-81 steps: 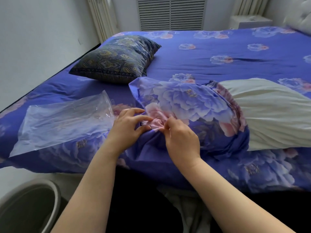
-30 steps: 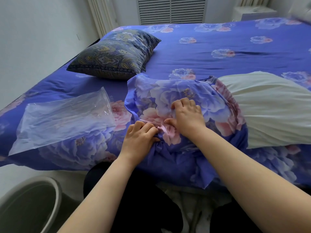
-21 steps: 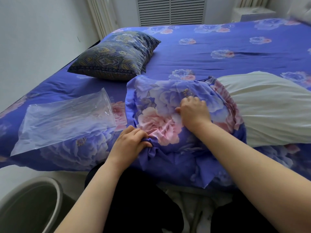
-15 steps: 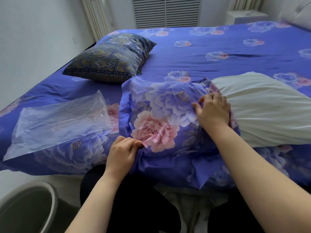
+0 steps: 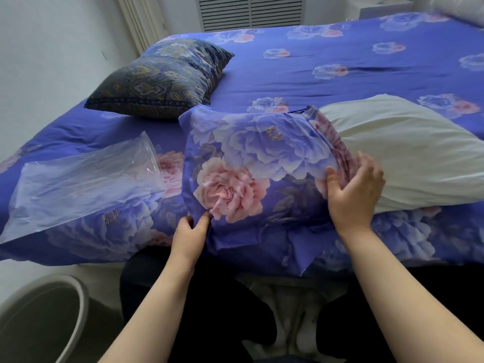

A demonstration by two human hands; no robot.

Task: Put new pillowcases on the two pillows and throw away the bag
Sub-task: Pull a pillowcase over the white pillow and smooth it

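Note:
A cream pillow (image 5: 408, 150) lies across the near side of the bed, its left end inside a blue floral pillowcase (image 5: 256, 163). My left hand (image 5: 190, 231) pinches the pillowcase's near left corner. My right hand (image 5: 353, 192) grips the bunched open edge of the pillowcase where it meets the bare pillow. A second pillow (image 5: 162, 79) in a dark patterned case lies at the back left. An empty clear plastic bag (image 5: 78, 184) lies flat on the bed to the left.
The bed (image 5: 340, 61) wears a blue floral sheet. A grey round bin (image 5: 76, 305) stands on the floor at the lower left. A white wall runs along the left, a louvred panel (image 5: 251, 11) stands behind the bed.
My right hand slid right along the pillowcase to its bunched opening, smoothing the cover further over the pillow. My left hand moved from the middle to the near left corner.

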